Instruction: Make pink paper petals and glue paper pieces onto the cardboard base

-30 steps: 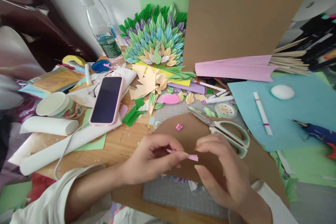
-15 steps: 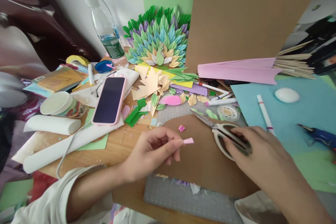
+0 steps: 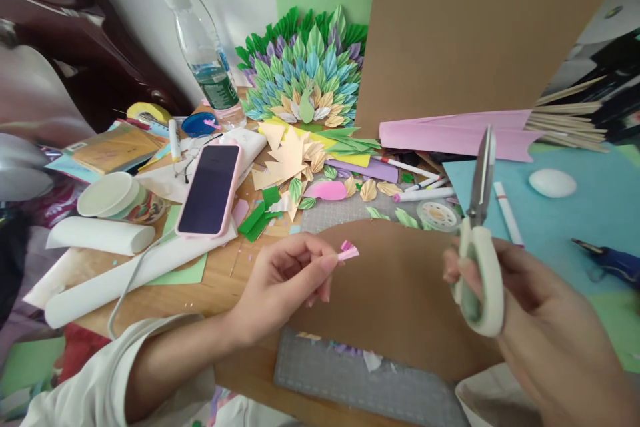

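Observation:
Between thumb and forefinger, my left hand (image 3: 295, 273) pinches a small strip of pink paper (image 3: 349, 253). Another small pink folded piece shows right behind the strip; I cannot tell whether they touch. My right hand (image 3: 535, 300) has its fingers through the handles of a pair of scissors (image 3: 480, 233), raised with the blades closed and pointing up. Under both hands lies a brown cardboard sheet (image 3: 395, 300) with a curved far edge, on top of a grey cutting mat (image 3: 350, 380).
A paper peacock (image 3: 307, 73) leans on the wall beside an upright brown board (image 3: 480, 33). On the left are a phone (image 3: 209, 190), a bottle (image 3: 213, 73) and a paper tub (image 3: 120, 200). To the right lie a marker (image 3: 509, 213), a white egg-shaped piece (image 3: 553, 183) and a blue-handled tool (image 3: 610, 263).
My right hand has picked the scissors up off the cardboard and turned them upright. My left hand has shifted slightly up and left with the pink strip.

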Available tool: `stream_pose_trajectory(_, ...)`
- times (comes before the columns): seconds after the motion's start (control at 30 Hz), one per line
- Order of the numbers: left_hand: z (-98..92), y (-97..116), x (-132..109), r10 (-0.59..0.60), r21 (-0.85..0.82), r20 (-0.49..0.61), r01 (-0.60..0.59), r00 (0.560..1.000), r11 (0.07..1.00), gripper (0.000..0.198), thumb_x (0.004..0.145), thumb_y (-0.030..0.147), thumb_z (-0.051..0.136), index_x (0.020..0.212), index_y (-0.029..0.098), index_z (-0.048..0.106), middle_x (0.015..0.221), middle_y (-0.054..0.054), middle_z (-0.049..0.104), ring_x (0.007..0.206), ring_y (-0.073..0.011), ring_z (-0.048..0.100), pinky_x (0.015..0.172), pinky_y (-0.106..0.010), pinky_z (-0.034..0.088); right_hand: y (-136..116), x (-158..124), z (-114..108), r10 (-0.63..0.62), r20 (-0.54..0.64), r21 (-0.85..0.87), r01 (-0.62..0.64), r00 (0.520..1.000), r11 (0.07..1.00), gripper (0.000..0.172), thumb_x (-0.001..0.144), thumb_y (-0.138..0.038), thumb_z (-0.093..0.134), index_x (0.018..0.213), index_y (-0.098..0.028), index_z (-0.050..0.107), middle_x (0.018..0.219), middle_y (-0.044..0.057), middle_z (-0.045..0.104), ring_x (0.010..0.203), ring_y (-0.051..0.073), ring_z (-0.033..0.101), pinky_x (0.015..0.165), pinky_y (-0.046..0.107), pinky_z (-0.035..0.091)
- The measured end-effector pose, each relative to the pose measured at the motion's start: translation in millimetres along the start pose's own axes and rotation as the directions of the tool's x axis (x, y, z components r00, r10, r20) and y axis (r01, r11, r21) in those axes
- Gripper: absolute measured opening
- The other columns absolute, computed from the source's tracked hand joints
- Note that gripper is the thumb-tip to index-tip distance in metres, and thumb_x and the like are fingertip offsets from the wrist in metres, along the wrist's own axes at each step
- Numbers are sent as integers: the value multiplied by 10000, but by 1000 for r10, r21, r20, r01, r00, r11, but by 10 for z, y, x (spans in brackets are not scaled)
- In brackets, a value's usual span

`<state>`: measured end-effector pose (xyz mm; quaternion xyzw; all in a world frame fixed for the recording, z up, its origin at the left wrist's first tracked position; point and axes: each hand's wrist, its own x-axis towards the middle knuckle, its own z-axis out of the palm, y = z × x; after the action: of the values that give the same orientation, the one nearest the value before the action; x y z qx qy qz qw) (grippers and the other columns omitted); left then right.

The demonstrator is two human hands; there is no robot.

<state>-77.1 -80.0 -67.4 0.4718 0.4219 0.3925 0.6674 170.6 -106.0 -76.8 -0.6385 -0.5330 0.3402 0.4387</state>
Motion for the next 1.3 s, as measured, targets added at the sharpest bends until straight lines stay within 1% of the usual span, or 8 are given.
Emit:
stream_pose_trajectory(0.07,-7,-2,-2,21,4,-10,-21,1000,1000,296,878,424,651,792,145,607,505,36,541,426,-54,411,421,-160,339,-32,-35,58,68,136,117,-85,988,989,363,802,-542,669,1024,-257,637,788,45,658,639,189,608,482,278,469)
stream_pose_trajectory(0.17,-10,-1,1,90,6,-36,-90,995,996,270,887,383,651,771,146,598,499,46,522,425,-47,414,429,-158,331,-75,-91,172,-44,337,299,-63,941,952,427,839,-657,525,898,-247,627,744,58,604,630,197,576,532,314,491)
stream_pose_trajectory(0.33,-7,0,-6,161,24,-72,-159,984,987,238,888,337,655,751,152,597,507,54,507,412,-45,417,419,-164,324,-83,-210,302,-74,694,328,-223,716,918,506,867,-725,401,868,-250,572,660,14,528,553,145,461,529,276,460)
stream_pose_trajectory(0.43,-6,-1,-9,171,40,-85,-168,982,985,222,892,325,647,755,157,600,510,49,511,425,-51,426,418,-166,316,-36,-293,355,-49,765,272,-255,642,928,656,737,-872,403,860,-246,555,679,11,510,579,142,441,519,263,414)
stream_pose_trajectory(0.57,5,5,-2,166,59,-110,-161,980,985,229,884,324,647,736,159,589,523,47,499,430,-57,415,412,-174,313,0,-381,445,56,755,258,-375,653,890,721,672,-937,362,775,-243,525,572,-29,421,501,111,320,458,247,314)
stream_pose_trajectory(0.73,13,3,-28,229,169,-61,-216,972,962,172,877,209,626,720,157,583,566,38,513,472,-57,430,433,-172,321,-142,-417,483,250,711,116,-461,657,880,459,804,-681,561,711,-234,524,532,-48,358,476,97,310,431,235,233)
stream_pose_trajectory(0.93,11,13,-38,239,184,-16,-232,971,955,161,887,163,597,727,163,576,558,52,496,473,-51,424,429,-167,316,-273,-422,460,242,691,151,-463,681,874,663,687,-889,463,703,-227,483,532,-60,329,478,86,280,461,251,241)
stream_pose_trajectory(1.3,9,18,-26,223,160,-24,-217,974,963,166,888,188,606,727,153,585,545,52,492,469,-47,436,433,-152,328,-299,-411,465,257,697,148,-485,669,862,636,718,-851,494,707,-215,493,496,-64,345,435,65,273,429,249,175)
